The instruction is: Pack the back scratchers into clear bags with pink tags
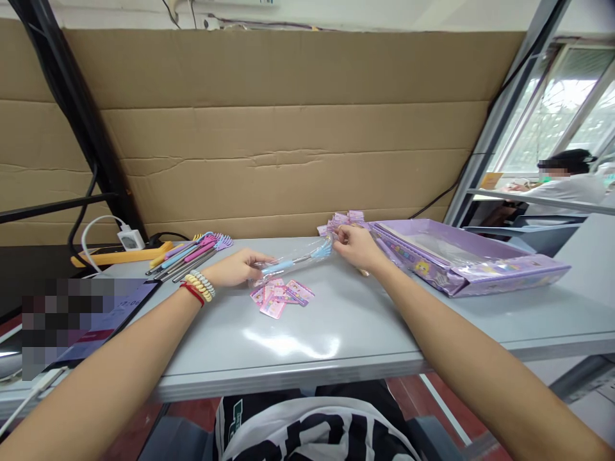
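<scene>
A light-blue back scratcher (288, 263) lies inside a clear plastic bag held a little above the table. My left hand (240, 267) is closed on the bag's left end. At the other end my right hand (356, 246) pinches the bag's edge, its fingertips partly hidden. Below the bag, several small pink printed cards (281, 296) lie in a loose pile. Behind my right hand is another bunch of pink cards (343, 221). To the left of my left hand rest several back scratchers (196, 253) in pink, blue, purple and yellow, with metal rods.
A purple printed box (446, 262) with a clear plastic window stands at the right. On the left are a tablet (115, 314), a white charger (131, 238) with cables and a yellow bar (125, 255). Cardboard (298, 128) backs the table. A person (567, 182) sits beyond the frame post.
</scene>
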